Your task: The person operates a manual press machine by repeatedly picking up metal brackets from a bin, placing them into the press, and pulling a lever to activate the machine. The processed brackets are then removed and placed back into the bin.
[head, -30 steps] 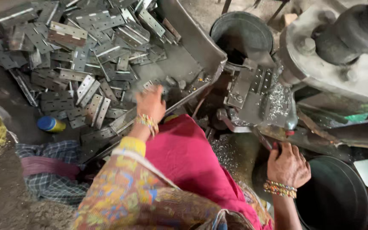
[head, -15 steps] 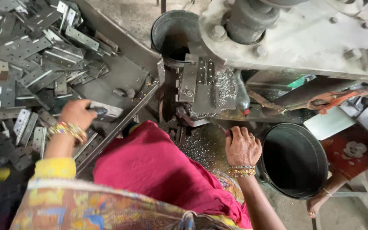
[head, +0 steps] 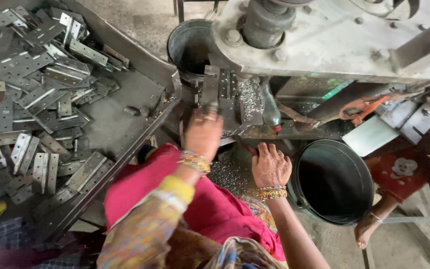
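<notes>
- Far left, the big metal tray (head: 125, 107) was heaped with flat grey hinge plates (head: 36, 99), loads of them lying every which way, with a bare patch of tray floor towards its right side.
- Next over, my left hand (head: 202, 133) was up at the die block (head: 220, 94) of the press (head: 334, 40), fingers pointing at it. Looked like it had a small metal piece at the fingertips, but it was blurred, so I couldn't tell how tight the grip was or what exactly it was on.
- Behind the die sat a grey bucket (head: 187, 47), dark inside.
- Shiny metal chips (head: 230, 174) were scattered below the die, just beside my pink lap.
- My right hand (head: 270, 167) lay palm down, fingers loosely spread, gripping nothing, near the chips.
- Right of that, a black round tub (head: 332, 182), touching nothing I could see except the floor.
- Far right, someone else's bare foot (head: 367, 231).
</notes>
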